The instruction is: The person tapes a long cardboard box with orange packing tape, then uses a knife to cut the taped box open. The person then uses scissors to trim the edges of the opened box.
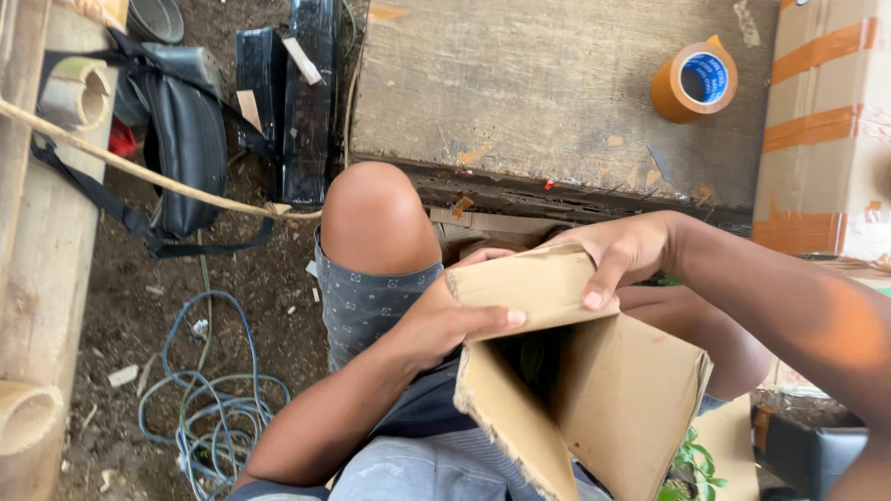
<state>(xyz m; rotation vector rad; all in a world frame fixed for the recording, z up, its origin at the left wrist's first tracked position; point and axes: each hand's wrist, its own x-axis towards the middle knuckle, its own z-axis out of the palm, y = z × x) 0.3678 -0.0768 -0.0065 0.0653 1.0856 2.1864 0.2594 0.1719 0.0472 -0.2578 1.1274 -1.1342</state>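
Cardboard fills the near foreground: an open brown cardboard box (594,399) rests on the person's lap, tilted so that its dark mouth faces up and toward the camera, with something green and leafy dimly visible inside. One top flap (529,283) is folded over the opening, and both hands are on it. Coming in from below, the left hand (445,320) grips the flap's left end, thumb lying flat along the underside edge and pointing right, the other fingers wrapped behind the cardboard out of sight. From the right side, the right hand (622,250) curls over the flap's far edge; its fingertips (594,297) press on the top face of the flap near the right corner, so the flap is pinched between the two hands. Both hands are closed on the cardboard, neither loose.

Beyond the hands a bare knee (376,218) rises beside a worn wooden table (557,93). A roll of brown packing tape (691,82) stands on the tabletop, well apart from the hands. A taped carton (821,130) stands at the right edge. On the dirt floor to the left lie a black bag (186,139), a coiled blue hose (209,408) and bamboo poles (37,278)
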